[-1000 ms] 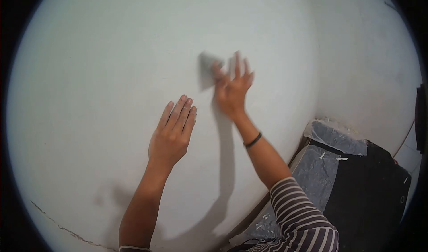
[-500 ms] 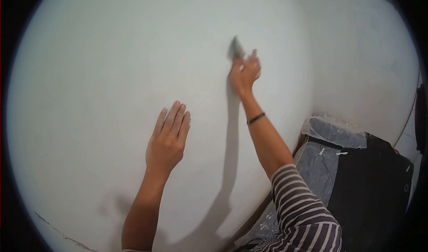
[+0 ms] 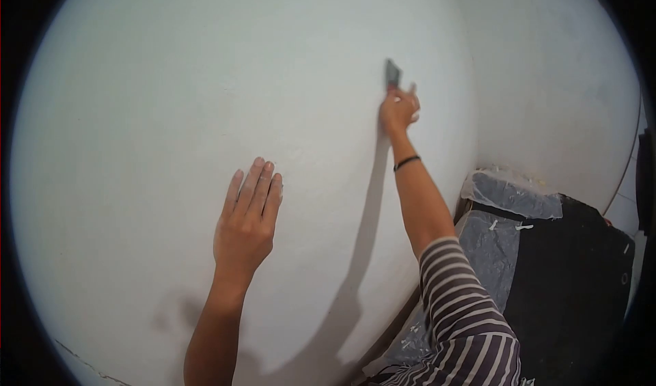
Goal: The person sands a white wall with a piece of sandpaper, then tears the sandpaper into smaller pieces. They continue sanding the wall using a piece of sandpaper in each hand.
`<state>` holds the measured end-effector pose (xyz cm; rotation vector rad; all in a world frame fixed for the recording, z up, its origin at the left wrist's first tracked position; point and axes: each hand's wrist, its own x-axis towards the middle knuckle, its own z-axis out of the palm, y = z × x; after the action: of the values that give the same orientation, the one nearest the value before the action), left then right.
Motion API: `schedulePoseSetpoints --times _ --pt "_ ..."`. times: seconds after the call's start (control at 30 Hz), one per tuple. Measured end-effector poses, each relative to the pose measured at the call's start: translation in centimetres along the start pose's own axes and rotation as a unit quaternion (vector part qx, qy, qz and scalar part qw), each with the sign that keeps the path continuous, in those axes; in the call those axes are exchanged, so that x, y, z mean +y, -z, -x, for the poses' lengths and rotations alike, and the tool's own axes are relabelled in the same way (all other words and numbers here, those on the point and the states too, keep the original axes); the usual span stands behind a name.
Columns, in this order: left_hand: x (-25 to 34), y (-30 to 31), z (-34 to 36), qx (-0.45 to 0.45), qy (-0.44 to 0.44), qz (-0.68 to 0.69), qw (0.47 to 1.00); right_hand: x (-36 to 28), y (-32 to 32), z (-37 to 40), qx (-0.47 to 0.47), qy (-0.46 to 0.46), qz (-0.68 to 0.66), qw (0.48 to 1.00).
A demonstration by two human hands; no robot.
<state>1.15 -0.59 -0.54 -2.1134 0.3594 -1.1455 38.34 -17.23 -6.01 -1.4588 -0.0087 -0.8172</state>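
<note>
My left hand (image 3: 248,215) lies flat near the white wall (image 3: 157,113), fingers stretched upward with small gaps between them. Higher up and to the right, my right hand (image 3: 400,111) grips a small scraper (image 3: 392,74). The scraper's grey blade points upward at the wall surface, and its handle is mostly hidden in the fingers. A dark band circles my right wrist, below the hand.
At the lower right stands a black-covered object (image 3: 570,283) with clear plastic sheeting (image 3: 512,195) over its upper and left edges. A second wall (image 3: 547,85) meets the first at the right. A crack (image 3: 89,364) runs across the lower left.
My right hand has moved to the right with the scraper, whose blade now shows more sharply. My left hand sits slightly further left in view, still spread flat.
</note>
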Motion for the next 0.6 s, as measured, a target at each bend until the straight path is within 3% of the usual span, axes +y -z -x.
schedulePoseSetpoints --times 0.03,0.13,0.2,0.27,0.33,0.5,0.6 --pt "-0.1 0.1 0.2 -0.007 -0.002 -0.001 1.000 0.0 -0.2 -1.0 0.023 -0.113 -0.025 0.993" --pt "-0.1 0.0 -0.1 -0.004 0.000 0.001 1.000 -1.4 -0.2 -0.7 -0.030 0.062 0.035 0.997" --pt "0.0 -0.2 0.1 0.006 0.004 0.011 1.000 -2.7 0.6 1.2 -0.053 0.189 0.000 0.981" --pt "0.0 0.0 -0.1 -0.003 0.003 0.004 1.000 1.0 0.2 -1.3 -0.033 0.093 0.094 0.991" --pt "-0.1 0.2 0.0 -0.011 0.000 -0.003 1.000 1.7 0.4 -2.0 0.036 -0.134 0.000 0.990" --pt "-0.2 -0.2 0.1 -0.008 0.000 -0.003 1.000 -0.4 0.8 0.6 -0.055 0.198 -0.022 0.979" --pt "0.1 0.2 -0.1 -0.008 0.007 0.002 1.000 2.4 0.6 -1.8 -0.015 0.004 0.001 1.000"
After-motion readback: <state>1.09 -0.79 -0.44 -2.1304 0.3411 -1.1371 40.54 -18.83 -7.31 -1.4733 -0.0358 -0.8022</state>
